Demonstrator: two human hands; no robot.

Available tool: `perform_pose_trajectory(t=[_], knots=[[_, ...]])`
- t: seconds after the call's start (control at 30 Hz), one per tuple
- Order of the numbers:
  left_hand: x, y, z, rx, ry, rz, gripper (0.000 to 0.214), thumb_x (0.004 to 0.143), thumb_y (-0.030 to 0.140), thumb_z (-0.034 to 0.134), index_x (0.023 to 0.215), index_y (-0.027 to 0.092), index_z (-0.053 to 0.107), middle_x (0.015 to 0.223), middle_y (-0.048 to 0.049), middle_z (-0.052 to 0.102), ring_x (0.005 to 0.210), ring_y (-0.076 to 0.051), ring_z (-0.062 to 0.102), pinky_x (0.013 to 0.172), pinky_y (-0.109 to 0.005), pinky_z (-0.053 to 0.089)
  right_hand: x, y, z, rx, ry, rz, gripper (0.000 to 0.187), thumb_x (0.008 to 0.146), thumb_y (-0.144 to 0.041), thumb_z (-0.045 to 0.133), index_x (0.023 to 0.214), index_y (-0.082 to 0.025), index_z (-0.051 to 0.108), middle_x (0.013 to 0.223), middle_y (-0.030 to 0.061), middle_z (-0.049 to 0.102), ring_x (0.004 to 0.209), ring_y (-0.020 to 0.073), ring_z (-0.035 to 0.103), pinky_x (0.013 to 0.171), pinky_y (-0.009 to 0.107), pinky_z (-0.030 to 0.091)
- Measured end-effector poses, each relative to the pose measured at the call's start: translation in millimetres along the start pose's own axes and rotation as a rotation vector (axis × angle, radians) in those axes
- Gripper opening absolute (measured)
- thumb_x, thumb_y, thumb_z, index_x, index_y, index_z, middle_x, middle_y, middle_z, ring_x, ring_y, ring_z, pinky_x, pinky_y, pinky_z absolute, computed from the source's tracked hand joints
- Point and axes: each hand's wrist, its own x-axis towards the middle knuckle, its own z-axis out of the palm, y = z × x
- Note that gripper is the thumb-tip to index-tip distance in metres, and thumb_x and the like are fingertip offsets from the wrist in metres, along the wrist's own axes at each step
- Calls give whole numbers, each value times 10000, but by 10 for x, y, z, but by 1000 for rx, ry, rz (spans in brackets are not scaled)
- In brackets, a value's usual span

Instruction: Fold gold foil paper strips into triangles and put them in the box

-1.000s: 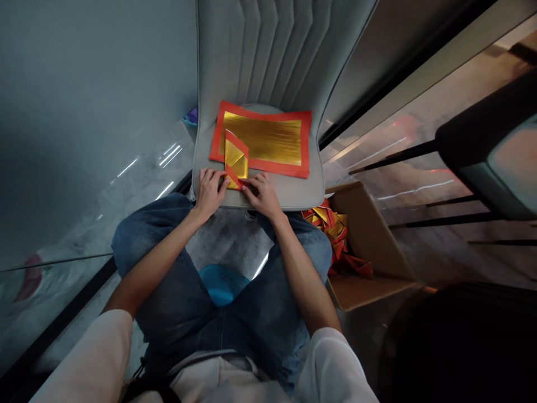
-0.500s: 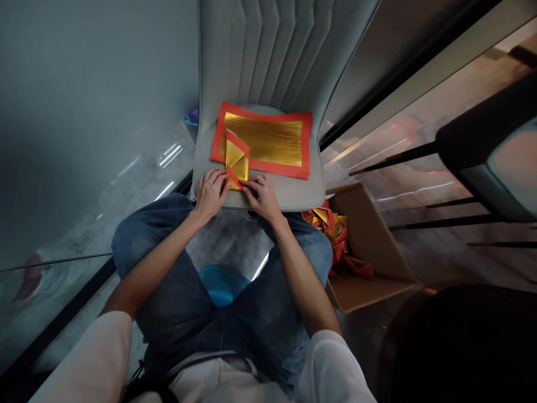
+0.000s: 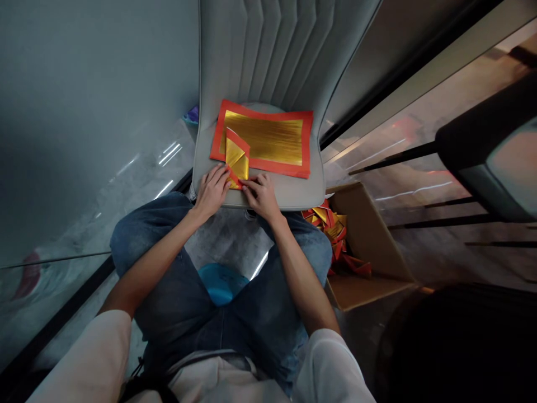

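A partly folded sheet of red and gold paper [image 3: 237, 162] lies at the front of the grey chair seat, its upper end overlapping a stack of flat red-bordered gold sheets [image 3: 268, 137]. My left hand [image 3: 212, 190] presses its fingers on the lower left edge of the folded paper. At the lower right corner, my right hand [image 3: 260, 193] pinches the paper between thumb and index finger. Diagonal creases show on its gold face, and a red strip is turned over near the bottom. The fingertips cover parts of the lower edge.
Below the seat on the right stands an open cardboard box [image 3: 373, 246] holding several folded red and gold paper pieces [image 3: 335, 229]. The chair's backrest [image 3: 285, 50] rises behind the sheets. A blue round object [image 3: 222, 284] is on the floor between my knees. Another chair [image 3: 490, 145] stands at right.
My left hand has shifted very slightly up along the paper's lower left edge. The right hand keeps its pinch at the corner, and the folded paper stays in place.
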Motion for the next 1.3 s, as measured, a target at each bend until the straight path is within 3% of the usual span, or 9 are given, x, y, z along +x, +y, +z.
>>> perform_pose_trajectory(t=[0.3, 0.43, 0.5, 0.57, 0.63, 0.77, 1.1, 1.3], knots=[[1, 14, -5, -2, -16, 4, 418, 1127, 315, 436, 1460, 188, 654, 1595, -169, 608, 1540, -364, 503, 1212, -584, 404, -14, -29, -63, 4, -7, 31, 345, 1083, -382, 562, 1316, -273, 792, 1115, 137, 664, 1108, 337, 563, 996, 568, 516], [-17, -7, 15, 10, 5, 9, 419, 1122, 327, 447, 1467, 202, 650, 1582, -155, 623, 1519, -355, 525, 1212, -575, 409, -92, -316, -26, -24, 91, 38, 354, 1089, -304, 514, 1351, -274, 751, 1211, 147, 687, 1168, 342, 606, 1054, 582, 527], [-22, -31, 10, 24, -30, -8, 430, 1119, 330, 452, 1490, 208, 632, 1607, -143, 603, 1539, -345, 506, 1223, -574, 410, -135, -548, 113, -19, 37, -23, 413, 1085, -247, 464, 1420, -262, 704, 1333, 152, 693, 1270, 338, 612, 1126, 590, 518], [-18, -48, -10, 56, -93, -49, 441, 1124, 317, 436, 1515, 216, 614, 1643, -119, 571, 1574, -314, 470, 1247, -549, 407, -161, -763, 295, -27, -36, -67, 500, 1071, -235, 436, 1542, -209, 604, 1530, 159, 616, 1460, 327, 535, 1240, 585, 460], [-4, -48, -35, 100, -156, -93, 458, 1136, 295, 389, 1540, 237, 596, 1675, -83, 540, 1604, -269, 431, 1269, -504, 400, -171, -900, 450, -53, -77, -49, 606, 1041, -230, 426, 1632, -104, 476, 1689, 186, 471, 1617, 331, 375, 1326, 597, 362], [24, -9, -61, 153, -180, -119, 506, 1127, 243, 339, 1573, 266, 576, 1675, -51, 543, 1611, -244, 419, 1276, -495, 401, -198, -920, 548, -91, -106, 59, 738, 1023, -291, 441, 1688, 2, 317, 1795, 237, 267, 1706, 324, 190, 1377, 584, 262], [-32, 19, -67, 117, -103, -56, 478, 1102, 249, 404, 1524, 191, 622, 1642, -126, 570, 1569, -311, 476, 1267, -531, 407, -374, -921, 499, -208, -133, 132, 754, 1036, -336, 472, 1705, -24, 317, 1811, 203, 248, 1721, 312, 125, 1394, 577, 184], [-68, 17, -70, 85, -87, -31, 466, 1116, 294, 412, 1524, 192, 615, 1637, -138, 569, 1571, -323, 471, 1279, -559, 398, -441, -970, 495, -302, -152, 164, 779, 1042, -364, 501, 1728, -60, 293, 1821, 173, 239, 1723, 351, 80, 1390, 612, 119]])
